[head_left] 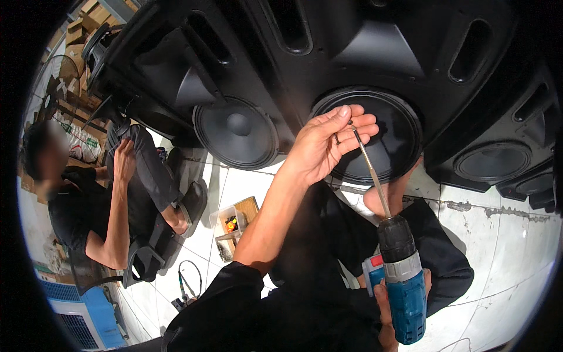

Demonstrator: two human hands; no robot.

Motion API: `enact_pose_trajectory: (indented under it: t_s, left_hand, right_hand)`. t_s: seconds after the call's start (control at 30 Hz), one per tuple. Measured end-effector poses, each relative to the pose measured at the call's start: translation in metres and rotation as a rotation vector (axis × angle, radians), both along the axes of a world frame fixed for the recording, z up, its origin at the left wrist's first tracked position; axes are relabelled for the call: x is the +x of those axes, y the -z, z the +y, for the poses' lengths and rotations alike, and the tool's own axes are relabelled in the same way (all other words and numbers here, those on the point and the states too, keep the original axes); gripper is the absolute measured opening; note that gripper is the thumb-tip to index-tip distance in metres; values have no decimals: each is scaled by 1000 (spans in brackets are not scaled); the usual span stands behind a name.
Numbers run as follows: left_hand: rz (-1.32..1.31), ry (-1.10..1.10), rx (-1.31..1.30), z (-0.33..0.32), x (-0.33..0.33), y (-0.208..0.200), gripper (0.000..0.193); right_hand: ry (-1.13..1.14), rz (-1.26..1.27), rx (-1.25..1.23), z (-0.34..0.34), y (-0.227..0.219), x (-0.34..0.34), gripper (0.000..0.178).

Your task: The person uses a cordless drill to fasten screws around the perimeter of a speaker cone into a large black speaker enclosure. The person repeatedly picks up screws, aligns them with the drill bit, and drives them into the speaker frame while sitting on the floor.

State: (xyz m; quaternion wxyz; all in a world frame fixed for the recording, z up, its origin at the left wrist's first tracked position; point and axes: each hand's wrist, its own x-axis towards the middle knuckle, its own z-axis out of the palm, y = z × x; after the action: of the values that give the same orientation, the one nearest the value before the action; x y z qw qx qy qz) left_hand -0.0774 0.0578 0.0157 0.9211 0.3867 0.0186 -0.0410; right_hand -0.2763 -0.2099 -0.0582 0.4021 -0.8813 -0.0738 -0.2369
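Observation:
My left hand (334, 138) is raised palm up in front of a large round speaker cone (390, 155). Its fingers are half curled, with the thumb and fingertips around a small dark screw (350, 122). A long metal driver bit (368, 161) reaches up to that screw; whether the two touch is hard to tell. Another dark bit, a screw or a ring, shows at the fingers. The bit sits in the black chuck of a teal cordless drill (407, 299). Below, my right hand (384, 302) is wrapped round the drill's handle, mostly hidden behind its body.
Black speaker cabinets (281, 76) stand in a row ahead. On the white tiled floor (492, 240) to the left are a clear plastic box (229, 223) of small parts and a cable (190, 281). A seated person (88, 205) works at far left, near a blue-and-white appliance (82, 317).

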Motion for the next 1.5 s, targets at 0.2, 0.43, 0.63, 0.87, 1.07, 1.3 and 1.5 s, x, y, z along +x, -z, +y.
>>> enact_pose_trajectory:
  t_s: [0.2,0.43,0.63,0.87,1.07,1.3,1.5]
  left_hand:
    - [-80,69,-1,18,4,3,28]
    - [-126,149,105,45,16,4,26]
    - [-74,107,-124,25,39,9,31]
    - [-189,156,-203,21,59,4,32]
    - [-197,165,-198,31,65,4,30]
    - [-195,174,-185,29,67,1,30]
    - [-193,164,-179,29,67,1,31]
  right_hand:
    - [-85,3,-21,5,-10,10,85]
    - [-160,260,-117,21,-27,17,82]
    - [-15,67,-273,62,-5,20,67]
    - [-80,-82,-6,95,7,25,40]
    - [-198,-86,59,116,-19,41,41]
    - [-195,-107,41,122,-24,42,43]
    - [-224,-122,-56,116,-20,38,57]
